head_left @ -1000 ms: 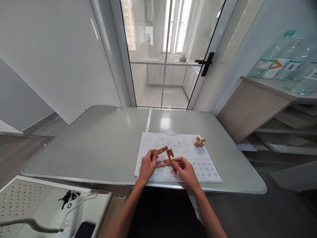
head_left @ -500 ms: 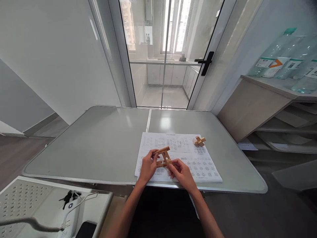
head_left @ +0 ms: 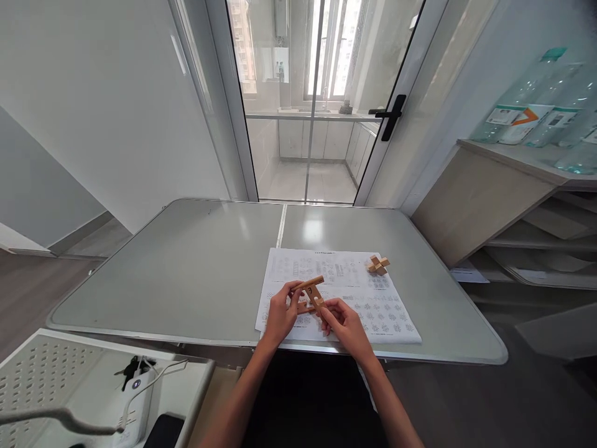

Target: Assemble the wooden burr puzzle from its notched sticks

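Both of my hands hold a set of notched wooden puzzle pieces (head_left: 310, 292) just above a printed instruction sheet (head_left: 373, 305) near the table's front edge. My left hand (head_left: 280, 313) grips the pieces from the left, fingers on the upper bar. My right hand (head_left: 342, 320) pinches the piece at the lower right. A small assembled wooden cross puzzle (head_left: 377, 265) rests on the sheet's far right corner, apart from both hands.
The grey folding table (head_left: 196, 267) stands before a glass sliding door (head_left: 317, 99). At the right a wooden shelf unit (head_left: 494, 199) carries plastic water bottles (head_left: 527, 106). At the lower left a white perforated surface (head_left: 51, 379) holds keys and a cable.
The wooden pieces have been drawn together from a wide frame into a narrower cluster. My right hand has moved left and closer to my left hand.
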A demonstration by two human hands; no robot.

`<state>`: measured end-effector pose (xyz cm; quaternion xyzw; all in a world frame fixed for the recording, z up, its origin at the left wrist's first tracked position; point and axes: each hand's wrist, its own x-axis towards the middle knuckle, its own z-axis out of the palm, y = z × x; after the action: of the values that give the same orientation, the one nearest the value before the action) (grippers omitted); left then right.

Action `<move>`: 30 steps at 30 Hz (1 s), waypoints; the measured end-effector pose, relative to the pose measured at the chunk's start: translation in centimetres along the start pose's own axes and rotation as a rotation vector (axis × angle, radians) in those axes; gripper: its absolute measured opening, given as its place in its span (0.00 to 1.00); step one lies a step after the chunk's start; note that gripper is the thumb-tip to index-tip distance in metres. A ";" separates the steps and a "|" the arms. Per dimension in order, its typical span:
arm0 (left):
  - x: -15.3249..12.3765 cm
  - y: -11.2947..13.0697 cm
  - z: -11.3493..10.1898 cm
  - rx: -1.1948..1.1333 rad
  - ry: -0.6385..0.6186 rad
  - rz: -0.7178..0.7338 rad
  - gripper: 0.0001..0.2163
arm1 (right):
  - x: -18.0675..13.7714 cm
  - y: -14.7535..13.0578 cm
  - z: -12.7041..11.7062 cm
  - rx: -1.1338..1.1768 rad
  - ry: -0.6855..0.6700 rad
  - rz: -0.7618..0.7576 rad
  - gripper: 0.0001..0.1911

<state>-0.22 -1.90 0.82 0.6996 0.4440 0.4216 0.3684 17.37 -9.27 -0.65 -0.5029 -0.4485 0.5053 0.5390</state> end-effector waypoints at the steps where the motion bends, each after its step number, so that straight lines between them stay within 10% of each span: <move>1: 0.0 -0.1 0.0 0.002 0.001 0.000 0.12 | 0.0 0.1 0.0 -0.002 0.001 0.001 0.25; 30: 0.0 -0.1 0.0 0.016 -0.017 0.076 0.11 | -0.1 0.2 0.0 0.004 0.038 -0.003 0.24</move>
<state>-0.28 -1.86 0.72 0.7224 0.4171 0.4259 0.3503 17.37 -9.36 -0.90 -0.5108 -0.4378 0.4958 0.5491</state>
